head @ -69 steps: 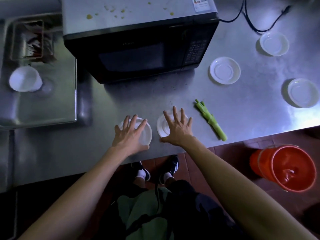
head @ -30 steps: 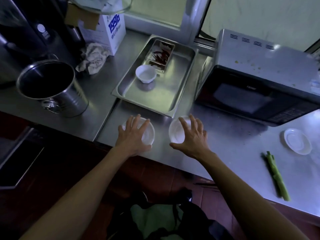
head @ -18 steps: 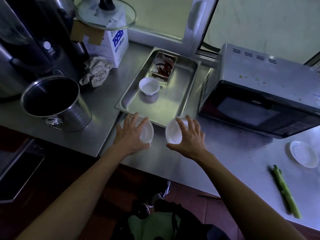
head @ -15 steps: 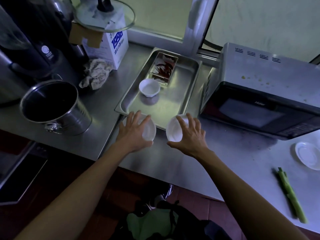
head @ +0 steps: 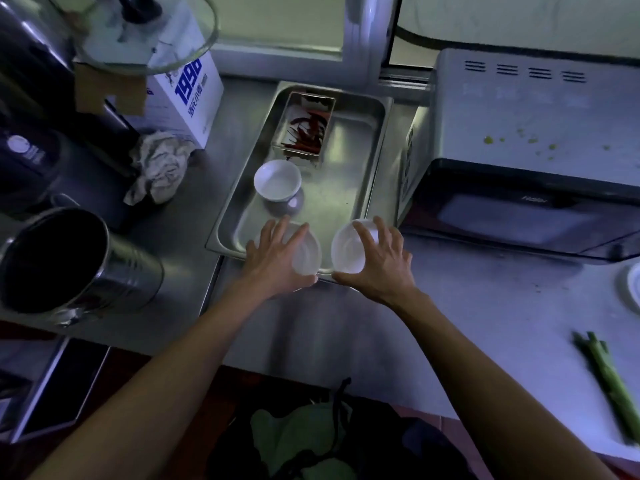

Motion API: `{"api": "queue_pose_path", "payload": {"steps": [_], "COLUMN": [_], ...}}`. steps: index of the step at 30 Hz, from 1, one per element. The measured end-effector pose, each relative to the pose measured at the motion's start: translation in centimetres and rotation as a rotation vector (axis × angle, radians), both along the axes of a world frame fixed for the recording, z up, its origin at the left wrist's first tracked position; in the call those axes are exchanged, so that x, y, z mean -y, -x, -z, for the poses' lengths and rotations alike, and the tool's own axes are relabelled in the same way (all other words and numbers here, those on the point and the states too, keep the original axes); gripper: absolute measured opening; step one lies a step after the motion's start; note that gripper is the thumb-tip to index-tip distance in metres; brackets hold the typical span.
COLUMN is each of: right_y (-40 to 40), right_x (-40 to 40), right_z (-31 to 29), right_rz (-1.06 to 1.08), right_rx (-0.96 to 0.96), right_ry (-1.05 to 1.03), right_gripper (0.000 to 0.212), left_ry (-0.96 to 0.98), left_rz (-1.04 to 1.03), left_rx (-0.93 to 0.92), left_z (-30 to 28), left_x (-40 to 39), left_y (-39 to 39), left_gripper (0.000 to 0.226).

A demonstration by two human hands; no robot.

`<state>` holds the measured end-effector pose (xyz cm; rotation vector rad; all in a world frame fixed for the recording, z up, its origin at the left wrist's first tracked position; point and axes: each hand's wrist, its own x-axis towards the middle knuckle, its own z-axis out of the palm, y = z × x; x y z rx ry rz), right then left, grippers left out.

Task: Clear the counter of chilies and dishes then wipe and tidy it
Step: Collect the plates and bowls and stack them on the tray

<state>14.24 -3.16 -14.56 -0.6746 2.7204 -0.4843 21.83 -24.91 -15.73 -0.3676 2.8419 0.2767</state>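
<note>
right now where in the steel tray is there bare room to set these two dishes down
The steel tray is bare along its right side, between the chili container and the right wall, and across the near end below the white bowl. The far left is crowded. The left hand and right hand each hold a dish there.

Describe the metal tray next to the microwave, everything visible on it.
The metal tray is a shallow rectangular steel pan with rounded corners and a raised rim, lying flat on the counter left of the microwave. Inside sit a white bowl and a small container of red chilies. Both hands hold white dishes over its near end.
</note>
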Motion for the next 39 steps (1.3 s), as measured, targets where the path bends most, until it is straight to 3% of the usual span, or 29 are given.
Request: {"api": "queue_pose_path", "payload": {"steps": [7,24,34,39], "right_y": [0.7,-0.4,-0.1,0.2], "right_x": [0.2,-0.6,-0.4,1.0], "right_z": [0.2,1.5,1.7,1.4], "right_rz": [0.069,0.327,0.318,0.287], "right_rx": [0.016,0.07,0.097,0.099], "right_ry": [-0.012,-0.07,-0.008,0.005], "right_gripper": [0.109,0.112,0.111,0.112], "left_ry": [-0.019,-0.086,-0.057,-0.039], "left_rz": [0.053,0.274,0.324,0.34], "left_rx": [-0.01,0.19,0.189,0.114], "left_z": [0.7,7.1,8.7,8.3], "left_x": [1.3,1.7,1.4,2.5], "left_y": [3.9,9.6,11.5,10.3], "left_gripper": [0.114,0.108,0.107,0.086]}}
